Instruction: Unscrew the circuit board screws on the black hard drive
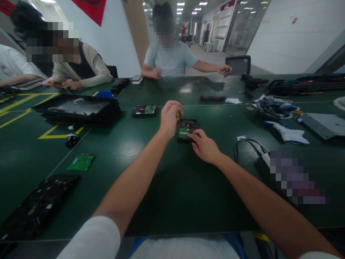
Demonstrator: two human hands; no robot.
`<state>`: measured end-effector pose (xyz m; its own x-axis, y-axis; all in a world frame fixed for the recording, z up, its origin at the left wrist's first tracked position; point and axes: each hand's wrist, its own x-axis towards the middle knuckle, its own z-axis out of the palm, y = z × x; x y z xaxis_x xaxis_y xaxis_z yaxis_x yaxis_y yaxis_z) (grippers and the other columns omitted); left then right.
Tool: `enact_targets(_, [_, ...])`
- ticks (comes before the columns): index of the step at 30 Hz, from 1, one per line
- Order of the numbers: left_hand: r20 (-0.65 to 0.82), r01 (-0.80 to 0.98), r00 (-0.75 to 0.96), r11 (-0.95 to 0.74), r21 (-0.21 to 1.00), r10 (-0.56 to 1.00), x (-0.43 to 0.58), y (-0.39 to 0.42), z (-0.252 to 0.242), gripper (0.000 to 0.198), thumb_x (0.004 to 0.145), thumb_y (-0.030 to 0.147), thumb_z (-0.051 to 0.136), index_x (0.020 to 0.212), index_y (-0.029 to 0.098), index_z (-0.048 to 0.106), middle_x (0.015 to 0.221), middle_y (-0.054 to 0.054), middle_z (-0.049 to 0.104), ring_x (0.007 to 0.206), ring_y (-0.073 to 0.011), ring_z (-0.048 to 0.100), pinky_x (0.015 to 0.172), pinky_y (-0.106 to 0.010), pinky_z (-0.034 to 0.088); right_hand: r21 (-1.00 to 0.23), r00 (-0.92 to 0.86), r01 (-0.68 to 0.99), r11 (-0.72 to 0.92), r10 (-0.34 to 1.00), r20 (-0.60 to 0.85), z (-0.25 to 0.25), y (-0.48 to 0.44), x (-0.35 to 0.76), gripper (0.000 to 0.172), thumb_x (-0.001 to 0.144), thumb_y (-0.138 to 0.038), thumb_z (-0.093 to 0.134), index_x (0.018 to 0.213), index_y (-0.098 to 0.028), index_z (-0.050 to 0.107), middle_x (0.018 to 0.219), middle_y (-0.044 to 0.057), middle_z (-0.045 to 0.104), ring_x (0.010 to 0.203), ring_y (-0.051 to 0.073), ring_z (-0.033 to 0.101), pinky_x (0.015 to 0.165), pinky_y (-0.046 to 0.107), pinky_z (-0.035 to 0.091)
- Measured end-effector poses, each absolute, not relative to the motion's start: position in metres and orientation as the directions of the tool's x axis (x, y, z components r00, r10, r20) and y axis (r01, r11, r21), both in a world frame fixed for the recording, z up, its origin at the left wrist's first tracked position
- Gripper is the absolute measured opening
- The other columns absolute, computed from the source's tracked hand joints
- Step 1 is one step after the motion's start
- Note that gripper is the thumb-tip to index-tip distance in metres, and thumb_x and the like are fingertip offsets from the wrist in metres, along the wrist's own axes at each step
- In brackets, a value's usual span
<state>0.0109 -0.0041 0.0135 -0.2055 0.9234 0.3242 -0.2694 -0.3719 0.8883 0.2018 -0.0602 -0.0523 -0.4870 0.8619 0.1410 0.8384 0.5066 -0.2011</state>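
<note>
A hard drive [188,126] lies on the green table in front of me, its green circuit board facing up. My left hand [170,118] is closed around a small yellow-handled screwdriver [178,115] at the drive's left side; the tip cannot be made out. From the right, my right hand [205,145] grips the near edge of the drive, fingertips on the circuit board. Another hard drive [145,110] with a green board lies further back to the left. A loose green circuit board [81,162] rests on the table at the left.
Black drive parts [40,205] lie at the near left, and stacked black trays [78,108] behind. A power strip [285,176] with a cable lies right. Gloves [288,133], a cable bundle [275,107] and a grey metal box [323,125] are beyond. Other people sit across the table.
</note>
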Motion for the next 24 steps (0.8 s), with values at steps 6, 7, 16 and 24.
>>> enact_targets(6, [0.287,-0.12,-0.342,-0.344,0.931,0.895,0.008,-0.007,0.017,0.014,0.087,0.02,0.066,0.074,0.022,0.059,0.07,0.003,0.052,0.065,-0.0126,0.05,0.059,-0.027,0.039,-0.207,-0.49,0.833,0.513,0.858,0.152,-0.054,-0.059,0.202,0.05,0.108,-0.031,0.047,0.157,-0.024,0.054,0.159,0.014,0.046,0.091,0.021,0.069,0.068,0.034,0.055])
enact_targets(7, [0.294,-0.094,-0.358,-0.348,0.933,0.886,0.008,-0.008,0.018,0.014,0.087,0.02,0.067,0.075,0.022,0.06,0.071,0.003,0.053,0.065,-0.0126,0.049,0.059,-0.027,0.038,-0.209,-0.49,0.833,0.512,0.858,0.15,-0.054,-0.059,0.202,0.05,0.108,-0.031,0.047,0.157,-0.024,0.054,0.159,0.014,0.046,0.092,0.021,0.069,0.069,0.034,0.055])
enact_targets(16, [0.234,-0.132,-0.225,-0.267,0.955,0.946,0.008,-0.011,0.027,0.007,0.086,0.023,0.069,0.08,0.021,0.067,0.074,0.0,0.064,0.066,-0.0134,0.059,0.061,-0.028,0.042,-0.186,-0.48,0.847,0.499,0.866,0.14,-0.055,-0.059,0.202,0.051,0.108,-0.032,0.047,0.158,-0.027,0.053,0.159,0.014,0.045,0.093,0.022,0.07,0.07,0.036,0.057])
enact_targets(24, [0.154,-0.337,-0.136,-0.192,0.922,0.979,0.008,-0.004,0.018,0.013,0.086,0.029,0.064,0.076,0.021,0.061,0.071,-0.003,0.066,0.066,-0.017,0.065,0.066,-0.031,0.052,-0.195,-0.497,0.829,0.524,0.85,0.173,-0.056,-0.059,0.205,0.049,0.107,-0.03,0.048,0.156,-0.025,0.054,0.158,0.013,0.046,0.094,0.022,0.069,0.071,0.036,0.056])
